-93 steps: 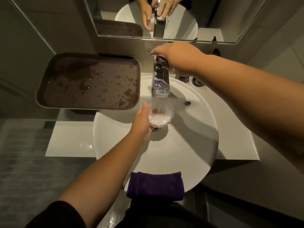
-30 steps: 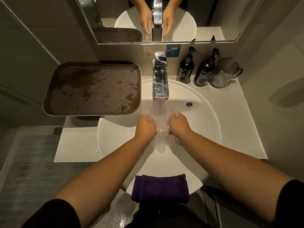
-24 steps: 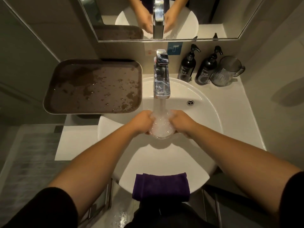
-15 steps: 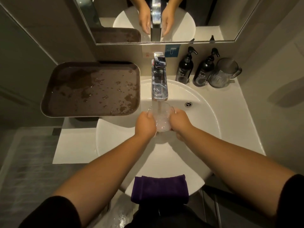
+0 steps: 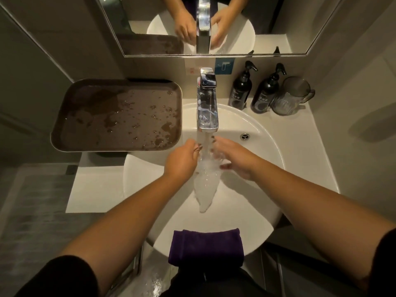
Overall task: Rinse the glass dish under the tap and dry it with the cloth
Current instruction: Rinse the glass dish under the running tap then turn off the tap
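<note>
Under the running chrome tap (image 5: 207, 108), my left hand (image 5: 182, 161) and my right hand (image 5: 233, 159) hold the clear glass dish (image 5: 211, 156) between them. The dish is tipped and mostly hidden by foaming water, so its outline is hard to make out. A sheet of water spills from it toward the front of the white basin (image 5: 267, 146). The folded purple cloth (image 5: 206, 247) lies over the basin's near rim, apart from both hands.
A wet brown tray (image 5: 115, 114) sits left of the tap, overlapping the basin edge. Two dark pump bottles (image 5: 241, 88) (image 5: 266, 91) and a clear jug (image 5: 291, 95) stand at the back right. A mirror (image 5: 214, 24) hangs above.
My right hand left the tap handle and joined the left on the dish. Water now runs, and the dish has tipped so water pours forward into the basin.
</note>
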`<move>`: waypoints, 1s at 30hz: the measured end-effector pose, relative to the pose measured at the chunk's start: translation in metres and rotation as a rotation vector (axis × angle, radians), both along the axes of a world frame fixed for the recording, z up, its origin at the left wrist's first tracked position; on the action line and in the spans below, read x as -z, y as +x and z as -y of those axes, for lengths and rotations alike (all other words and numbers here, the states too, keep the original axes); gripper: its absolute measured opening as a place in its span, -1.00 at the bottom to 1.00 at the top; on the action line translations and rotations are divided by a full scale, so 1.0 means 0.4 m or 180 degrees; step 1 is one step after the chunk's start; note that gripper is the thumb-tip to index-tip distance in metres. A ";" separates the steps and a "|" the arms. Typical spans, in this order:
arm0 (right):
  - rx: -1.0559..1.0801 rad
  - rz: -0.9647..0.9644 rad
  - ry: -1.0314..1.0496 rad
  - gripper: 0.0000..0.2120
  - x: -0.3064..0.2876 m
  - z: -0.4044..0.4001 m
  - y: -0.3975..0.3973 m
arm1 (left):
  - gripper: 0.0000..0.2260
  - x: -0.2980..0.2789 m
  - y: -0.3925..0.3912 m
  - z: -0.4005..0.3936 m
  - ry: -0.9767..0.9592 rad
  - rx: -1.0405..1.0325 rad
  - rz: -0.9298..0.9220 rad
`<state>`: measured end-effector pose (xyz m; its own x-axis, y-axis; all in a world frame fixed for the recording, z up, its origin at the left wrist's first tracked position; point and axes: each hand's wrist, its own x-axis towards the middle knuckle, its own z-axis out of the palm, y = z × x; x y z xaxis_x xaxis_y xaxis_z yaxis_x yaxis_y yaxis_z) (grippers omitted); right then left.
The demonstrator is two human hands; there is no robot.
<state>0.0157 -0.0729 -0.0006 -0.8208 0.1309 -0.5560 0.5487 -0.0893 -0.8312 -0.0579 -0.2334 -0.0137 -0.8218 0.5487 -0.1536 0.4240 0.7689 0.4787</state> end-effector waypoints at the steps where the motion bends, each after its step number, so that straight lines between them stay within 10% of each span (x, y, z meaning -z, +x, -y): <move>1: 0.0338 0.0234 -0.0533 -0.73 0.001 0.003 0.006 | -0.80 0.002 0.007 0.008 0.0134 -0.0073 -0.0229; 5: 0.0801 0.1045 -0.1388 -0.47 0.007 0.029 -0.001 | -0.91 0.024 0.027 0.019 0.0362 0.0586 -0.0961; 10: 0.1219 0.0862 -0.1618 -0.87 0.002 0.042 -0.016 | -0.77 0.036 0.025 0.038 0.0786 0.1062 -0.1211; 16: 0.0803 -0.0262 -0.1062 -0.76 0.013 0.020 -0.030 | -0.37 -0.010 0.061 0.043 0.1320 0.0111 0.1349; 22: 0.0131 -0.0430 -0.0835 -0.59 0.009 -0.034 -0.029 | -0.46 -0.024 0.041 0.039 0.2981 -0.1176 0.3786; 30: -0.0523 -0.0529 -0.0331 -0.58 -0.036 -0.002 -0.040 | -0.50 -0.018 0.041 -0.029 0.2187 -0.2225 0.3038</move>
<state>-0.0004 -0.0719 0.0139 -0.9076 -0.0627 -0.4151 0.4195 -0.1000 -0.9022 -0.0413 -0.2219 -0.0064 -0.6857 0.2617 -0.6792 -0.6582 0.1755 0.7321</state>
